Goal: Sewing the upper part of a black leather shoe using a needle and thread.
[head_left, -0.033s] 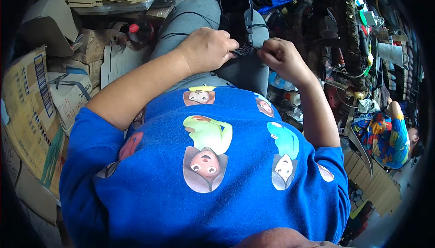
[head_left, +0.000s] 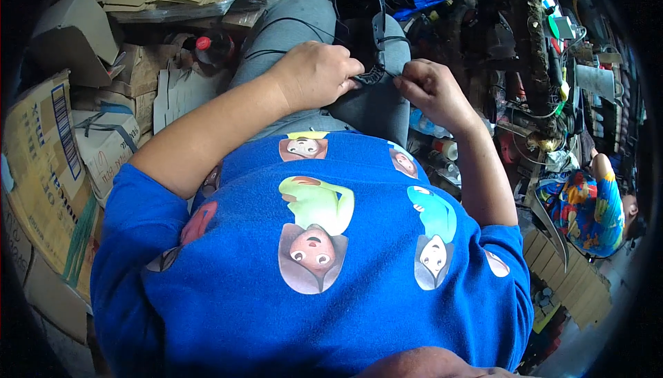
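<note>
Both hands worked over the lap. Left hand (head_left: 314,74) had its fingers curled closed on the near end of the black strap (head_left: 377,40); right hand (head_left: 429,88) pinched the strap's end from the right. Strap lay on the grey-trousered knee (head_left: 297,22). Cardboard boxes (head_left: 48,143) were piled left.

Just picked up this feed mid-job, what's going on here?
A seated person in a blue printed shirt works over their lap. The left hand and right hand both pinch a black strap of a dark sandal-like item resting on the grey-trousered knee. Cardboard boxes lie at their left, tangled clutter at their right.
</note>
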Demonstrator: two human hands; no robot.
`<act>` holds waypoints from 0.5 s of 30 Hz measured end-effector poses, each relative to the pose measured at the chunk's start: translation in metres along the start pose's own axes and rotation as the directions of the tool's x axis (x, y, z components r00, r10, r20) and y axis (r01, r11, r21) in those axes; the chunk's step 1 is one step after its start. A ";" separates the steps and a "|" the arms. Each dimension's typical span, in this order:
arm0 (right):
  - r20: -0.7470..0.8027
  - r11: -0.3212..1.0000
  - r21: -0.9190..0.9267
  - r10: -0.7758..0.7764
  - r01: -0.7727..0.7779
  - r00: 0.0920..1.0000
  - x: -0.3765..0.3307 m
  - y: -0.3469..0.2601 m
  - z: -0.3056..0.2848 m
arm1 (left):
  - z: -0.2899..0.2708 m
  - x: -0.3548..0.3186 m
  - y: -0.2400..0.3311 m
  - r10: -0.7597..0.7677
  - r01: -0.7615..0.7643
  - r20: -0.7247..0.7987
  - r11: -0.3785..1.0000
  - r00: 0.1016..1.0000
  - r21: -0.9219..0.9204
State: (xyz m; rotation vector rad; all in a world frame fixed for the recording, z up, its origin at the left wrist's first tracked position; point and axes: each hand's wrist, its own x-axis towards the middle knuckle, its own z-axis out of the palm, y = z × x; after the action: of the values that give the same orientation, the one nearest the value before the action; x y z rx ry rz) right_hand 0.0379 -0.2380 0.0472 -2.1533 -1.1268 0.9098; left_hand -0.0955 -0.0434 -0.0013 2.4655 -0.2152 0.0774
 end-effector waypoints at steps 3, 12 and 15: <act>-0.053 0.964 0.256 0.086 -0.070 0.995 -0.018 -0.008 -0.009 | -0.014 0.007 -0.008 -0.006 0.020 0.128 0.993 0.992 -0.113; -0.230 0.996 -0.018 -0.087 0.085 0.969 -0.007 -0.006 -0.004 | -0.017 0.064 -0.063 0.023 -0.052 -0.082 0.926 0.996 -0.373; -0.215 0.989 -0.137 -0.087 0.058 0.973 -0.002 -0.001 0.000 | -0.018 0.078 -0.054 -0.063 0.092 0.082 0.901 0.995 -0.424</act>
State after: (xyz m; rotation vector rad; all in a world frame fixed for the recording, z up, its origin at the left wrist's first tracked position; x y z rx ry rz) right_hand 0.0369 -0.2390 0.0482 -2.2361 -1.1716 0.5619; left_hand -0.0095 -0.0009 -0.0114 2.0348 -0.1435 -0.0798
